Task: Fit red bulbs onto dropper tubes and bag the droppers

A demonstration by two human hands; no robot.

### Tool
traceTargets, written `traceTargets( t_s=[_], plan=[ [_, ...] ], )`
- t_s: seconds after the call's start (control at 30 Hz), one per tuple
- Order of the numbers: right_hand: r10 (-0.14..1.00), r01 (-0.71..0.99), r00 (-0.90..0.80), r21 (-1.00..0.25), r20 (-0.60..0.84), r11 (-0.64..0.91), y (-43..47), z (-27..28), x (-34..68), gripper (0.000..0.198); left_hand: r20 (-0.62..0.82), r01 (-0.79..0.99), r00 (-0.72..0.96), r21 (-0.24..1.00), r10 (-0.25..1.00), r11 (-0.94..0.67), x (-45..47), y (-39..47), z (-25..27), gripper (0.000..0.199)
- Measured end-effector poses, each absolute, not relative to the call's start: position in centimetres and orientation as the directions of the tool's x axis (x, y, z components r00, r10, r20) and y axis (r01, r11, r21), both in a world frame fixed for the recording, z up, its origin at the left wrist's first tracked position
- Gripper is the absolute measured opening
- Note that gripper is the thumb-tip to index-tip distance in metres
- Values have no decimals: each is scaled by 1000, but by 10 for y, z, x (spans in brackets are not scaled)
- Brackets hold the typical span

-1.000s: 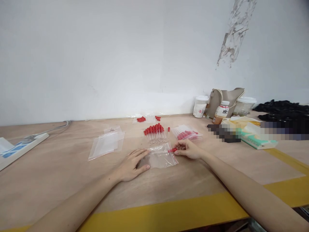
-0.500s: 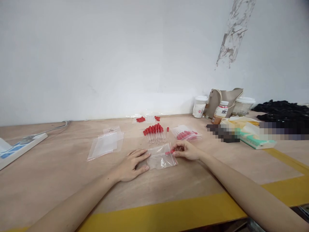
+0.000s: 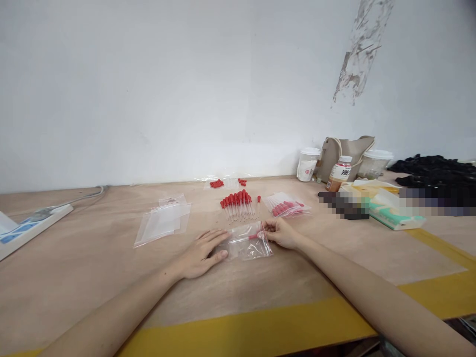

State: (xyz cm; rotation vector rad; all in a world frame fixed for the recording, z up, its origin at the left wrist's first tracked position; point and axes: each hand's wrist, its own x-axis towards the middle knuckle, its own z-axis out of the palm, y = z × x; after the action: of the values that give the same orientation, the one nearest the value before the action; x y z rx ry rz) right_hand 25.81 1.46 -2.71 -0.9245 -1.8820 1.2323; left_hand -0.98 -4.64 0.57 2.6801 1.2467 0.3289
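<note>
A clear zip bag (image 3: 245, 250) lies flat on the table in front of me. My left hand (image 3: 203, 253) rests palm down with fingers spread, its fingertips on the bag's left end. At the bag's right, open end is my right hand (image 3: 277, 234), its fingers pinched on a red-bulbed dropper (image 3: 253, 236). That dropper lies mostly within the bag, its thin tube pointing left; the fingertips are partly behind the plastic. Just beyond stands a row of red-bulbed droppers (image 3: 238, 203), with a single dropper (image 3: 259, 201) at its right.
Flat zip bags (image 3: 163, 220) lie at left, and a bag of droppers (image 3: 286, 204) at right. Behind are loose red bulbs (image 3: 216, 184). A power strip (image 3: 33, 228) is far left; a cup (image 3: 308, 164), bottle (image 3: 339, 173) and tissue pack (image 3: 396, 213) stand right.
My right hand has moved a little left, pushing the dropper deeper into the bag. My left hand stays nearly in place on the bag.
</note>
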Motion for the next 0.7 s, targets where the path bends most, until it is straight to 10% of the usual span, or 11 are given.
traceTargets(
  t_s=[0.5, 0.7],
  plan=[
    [904, 434, -369, -820, 216, 373, 21, -28, 267, 14, 135, 725, 636, 230, 759, -649, -11, -44, 3, 42],
    [944, 786, -82, -562, 320, 258, 55, -1, 258, 18, 142, 727, 630, 240, 764, -644, -10, -45, 3, 43]
  ],
)
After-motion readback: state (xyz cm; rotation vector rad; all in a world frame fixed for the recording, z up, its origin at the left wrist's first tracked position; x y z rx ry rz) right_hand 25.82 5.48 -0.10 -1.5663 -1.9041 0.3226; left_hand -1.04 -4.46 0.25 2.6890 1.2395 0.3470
